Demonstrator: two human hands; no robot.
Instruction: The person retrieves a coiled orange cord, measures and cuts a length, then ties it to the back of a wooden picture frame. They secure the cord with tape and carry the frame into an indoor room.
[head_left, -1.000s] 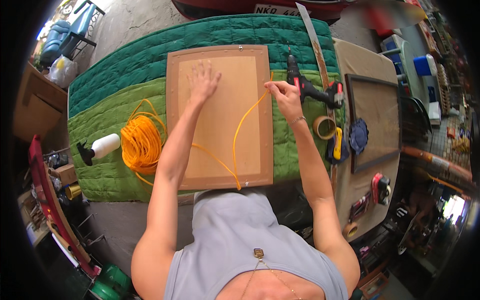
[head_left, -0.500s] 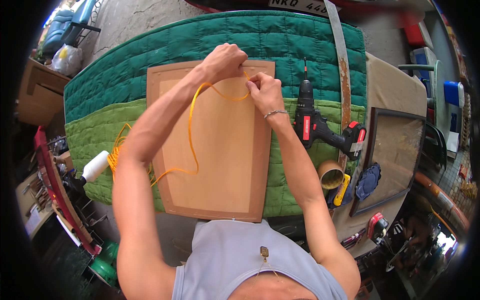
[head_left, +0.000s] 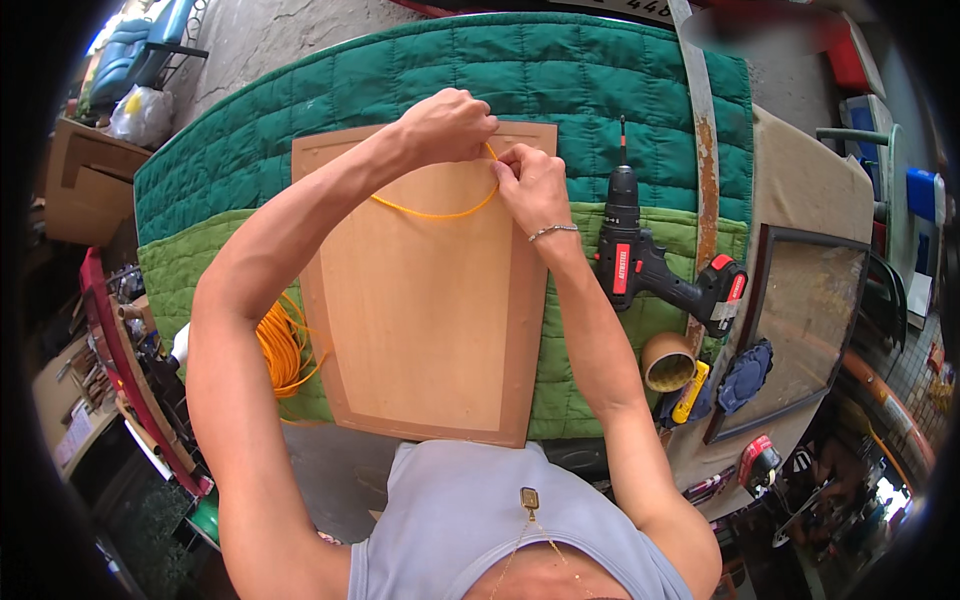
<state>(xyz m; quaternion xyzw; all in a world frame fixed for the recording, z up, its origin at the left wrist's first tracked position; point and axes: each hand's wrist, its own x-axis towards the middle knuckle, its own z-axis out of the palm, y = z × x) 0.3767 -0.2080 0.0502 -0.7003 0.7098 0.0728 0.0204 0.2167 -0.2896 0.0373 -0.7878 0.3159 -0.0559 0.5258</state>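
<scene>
Orange cord (head_left: 437,216) looks light and soft, best pinched close to its end. Near the board's (head_left: 430,310) top edge, right hand (head_left: 534,186) pinches it; left hand's (head_left: 449,125) grip I cannot tell.

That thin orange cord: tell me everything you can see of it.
The thin, bright orange cord looks flexible, perhaps synthetic. The right hand pinches it near the far edge of the tan, flat wooden-looking panel; the curled left hand is close beside, its grip hidden. From there it sags in a curve over the panel and disappears beneath the left forearm. A coil, partly hidden, lies on light green quilted cloth.
</scene>
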